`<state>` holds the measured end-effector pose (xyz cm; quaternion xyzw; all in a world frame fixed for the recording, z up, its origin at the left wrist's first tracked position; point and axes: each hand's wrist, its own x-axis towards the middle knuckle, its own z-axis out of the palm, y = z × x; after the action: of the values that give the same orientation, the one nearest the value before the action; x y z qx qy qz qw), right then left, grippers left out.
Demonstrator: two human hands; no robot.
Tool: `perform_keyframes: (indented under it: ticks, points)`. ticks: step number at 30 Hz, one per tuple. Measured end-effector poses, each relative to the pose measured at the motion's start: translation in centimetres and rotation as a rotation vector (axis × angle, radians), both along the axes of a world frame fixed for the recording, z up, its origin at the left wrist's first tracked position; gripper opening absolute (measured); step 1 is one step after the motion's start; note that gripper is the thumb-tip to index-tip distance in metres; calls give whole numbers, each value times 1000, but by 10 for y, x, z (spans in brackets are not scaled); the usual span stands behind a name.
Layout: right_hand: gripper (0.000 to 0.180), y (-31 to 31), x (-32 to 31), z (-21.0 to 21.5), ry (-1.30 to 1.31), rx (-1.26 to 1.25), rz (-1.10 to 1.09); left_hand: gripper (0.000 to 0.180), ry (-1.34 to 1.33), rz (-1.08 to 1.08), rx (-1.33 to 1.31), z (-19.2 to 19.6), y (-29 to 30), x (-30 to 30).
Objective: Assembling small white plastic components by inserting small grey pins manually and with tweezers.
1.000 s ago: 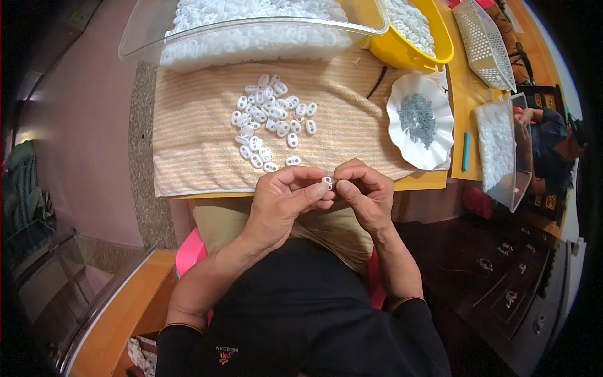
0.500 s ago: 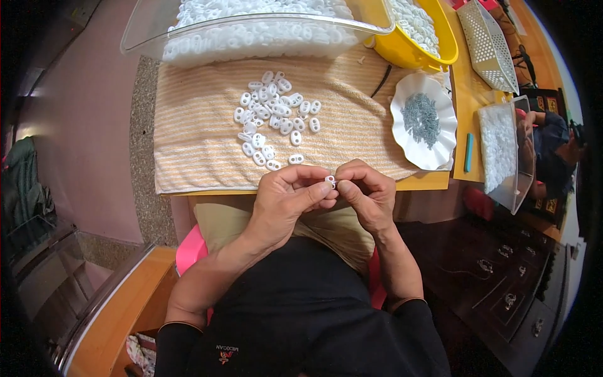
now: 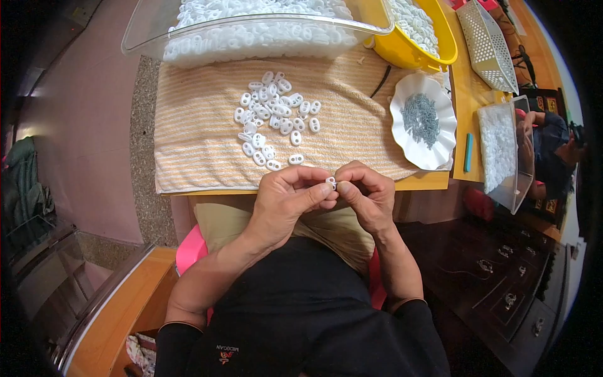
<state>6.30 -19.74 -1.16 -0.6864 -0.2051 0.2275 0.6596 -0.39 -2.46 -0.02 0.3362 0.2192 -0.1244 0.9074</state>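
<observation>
Just past the table's near edge, my left hand (image 3: pixel 282 200) pinches a small white plastic piece with two holes (image 3: pixel 331 181) between thumb and fingertips. The thumb and index finger of my right hand (image 3: pixel 372 196) close on the right side of the same piece. Fingertips cover part of it, and any smaller part in the right pinch is hidden. Beyond my hands, a loose pile of similar white two-hole pieces (image 3: pixel 281 110) lies on a striped towel (image 3: pixel 195 119). To the right stands a white wavy-rimmed dish (image 3: pixel 401 137) holding many thin grey parts (image 3: pixel 421 119), too small to name.
At the back, a large clear bin (image 3: pixel 251 25) is full of white pieces, beside a yellow basin (image 3: pixel 448 47) of white parts. Rightward are a perforated basket (image 3: pixel 487 47), a turquoise stick (image 3: pixel 468 152), and another clear bin (image 3: pixel 522 157) near another person (image 3: pixel 553 141). A black strip (image 3: pixel 381 81) lies on the towel.
My hands stay almost in place. The white piece appears slightly turned between my fingertips, and the reddish spot in its hole no longer shows. The other person's arm at the right has shifted.
</observation>
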Motion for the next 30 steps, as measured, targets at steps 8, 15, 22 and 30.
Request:
perform_keyframes:
  ticks: [8, 15, 22, 30]
  points:
    - [11, 1, -3, 3, 69, -21, -14, 18, -28, 6, 35, -3, 0, -1]
    - [8, 4, -2, 7, -10, -85, 4, 17, -86, 16, 78, -8, -2, -4]
    - [6, 6, -4, 7, 133, -40, -3, 17, -72, 58, 153, -8, -5, -4]
    - [5, 9, -2, 14, 42, -82, 0, 16, -129, 87, 151, -9, -7, -4]
